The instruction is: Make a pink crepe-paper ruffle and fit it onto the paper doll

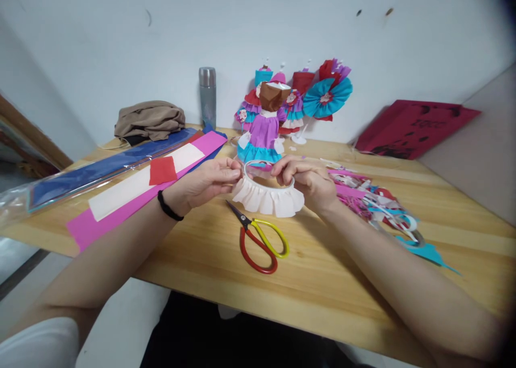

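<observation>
Between my two hands is a cream crepe-paper ruffle (268,197), gathered along a pale curved band and hanging in pleats above the table. My left hand (213,181) pinches its left end with thumb and fingers. At the other end, my right hand (308,179) has its fingers curled onto the band. Scissors (260,239) with one red and one yellow handle lie on the wood just below the ruffle. Directly behind my hands stands a small paper dress (264,131) with a brown top, a purple skirt and a turquoise hem.
Crepe-paper strips (133,188) in pink and cream lie left, with a red piece on top. Paper scraps (379,204) are heaped right. More paper dresses (303,83), a flask (207,96), brown cloth (150,120) and a magenta folder (411,129) stand or lie along the wall.
</observation>
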The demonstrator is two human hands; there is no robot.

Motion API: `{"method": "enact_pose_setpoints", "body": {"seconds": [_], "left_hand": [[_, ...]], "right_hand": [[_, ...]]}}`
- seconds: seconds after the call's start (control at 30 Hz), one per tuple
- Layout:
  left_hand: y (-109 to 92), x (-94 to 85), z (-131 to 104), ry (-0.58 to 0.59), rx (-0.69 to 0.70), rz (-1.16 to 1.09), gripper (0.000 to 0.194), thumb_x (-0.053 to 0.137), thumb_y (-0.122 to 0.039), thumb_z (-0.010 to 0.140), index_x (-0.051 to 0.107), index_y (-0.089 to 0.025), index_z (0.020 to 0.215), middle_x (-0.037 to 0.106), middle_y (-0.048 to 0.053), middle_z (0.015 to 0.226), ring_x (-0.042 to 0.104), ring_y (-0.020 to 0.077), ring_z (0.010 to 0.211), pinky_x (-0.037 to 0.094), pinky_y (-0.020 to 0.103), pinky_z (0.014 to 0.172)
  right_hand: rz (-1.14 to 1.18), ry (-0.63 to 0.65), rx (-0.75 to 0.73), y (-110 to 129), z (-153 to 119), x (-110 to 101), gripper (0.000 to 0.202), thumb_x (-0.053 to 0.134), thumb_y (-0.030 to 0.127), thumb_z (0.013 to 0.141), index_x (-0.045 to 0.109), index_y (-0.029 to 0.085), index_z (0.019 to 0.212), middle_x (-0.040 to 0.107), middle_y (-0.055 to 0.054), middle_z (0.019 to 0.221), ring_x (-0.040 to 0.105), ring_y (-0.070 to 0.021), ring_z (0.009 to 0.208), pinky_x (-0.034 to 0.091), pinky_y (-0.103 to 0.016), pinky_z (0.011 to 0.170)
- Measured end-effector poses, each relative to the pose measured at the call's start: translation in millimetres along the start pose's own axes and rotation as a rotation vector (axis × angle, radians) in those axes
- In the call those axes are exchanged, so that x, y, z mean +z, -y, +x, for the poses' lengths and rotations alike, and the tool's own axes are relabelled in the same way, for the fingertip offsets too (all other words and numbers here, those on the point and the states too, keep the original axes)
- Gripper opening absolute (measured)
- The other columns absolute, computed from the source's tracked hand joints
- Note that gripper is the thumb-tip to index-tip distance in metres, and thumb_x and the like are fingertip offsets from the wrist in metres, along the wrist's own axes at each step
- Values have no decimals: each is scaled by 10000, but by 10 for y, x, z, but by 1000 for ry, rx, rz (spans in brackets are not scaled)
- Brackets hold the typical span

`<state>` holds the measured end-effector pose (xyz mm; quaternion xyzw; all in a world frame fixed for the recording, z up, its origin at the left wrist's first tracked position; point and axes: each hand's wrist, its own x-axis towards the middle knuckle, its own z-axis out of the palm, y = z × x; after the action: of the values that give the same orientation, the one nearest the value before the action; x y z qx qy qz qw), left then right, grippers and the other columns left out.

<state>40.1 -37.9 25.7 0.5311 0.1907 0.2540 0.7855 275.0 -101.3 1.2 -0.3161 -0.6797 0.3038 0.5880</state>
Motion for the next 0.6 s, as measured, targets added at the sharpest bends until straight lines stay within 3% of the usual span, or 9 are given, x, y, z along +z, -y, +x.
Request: {"method": "enact_pose_setpoints", "body": {"seconds": [0.17, 0.37, 0.6], "left_hand": [[39, -54, 35, -48, 9, 5, 399, 814, -217, 683, 636, -127, 1028, 682, 36, 817, 639, 130, 741, 482, 254, 717], [31, -117, 55, -165, 103, 51, 241, 825, -204, 659, 642, -91, 766, 679, 27, 701, 647, 109, 673, 509, 265, 745], [-39, -85, 38, -176, 152, 114, 243, 797, -238, 680, 598, -116, 745, 699, 38, 738, 660, 123, 695, 497, 270, 730]], "right_hand": [[-162, 73, -80, -45, -22, -34, 214, 489, 118, 743, 641, 221, 633, 683, -39, 864, 589, -210, 802, 440, -352, 728], [-174, 70, -45, -55, -27, -40, 230, 468, 118, 738, 635, 232, 628, 685, -41, 873, 595, -218, 821, 453, -364, 754], [-110, 25, -39, -123, -29, -84, 215, 504, 146, 763, 651, 221, 625, 672, -39, 840, 605, -205, 802, 465, -357, 762]]}}
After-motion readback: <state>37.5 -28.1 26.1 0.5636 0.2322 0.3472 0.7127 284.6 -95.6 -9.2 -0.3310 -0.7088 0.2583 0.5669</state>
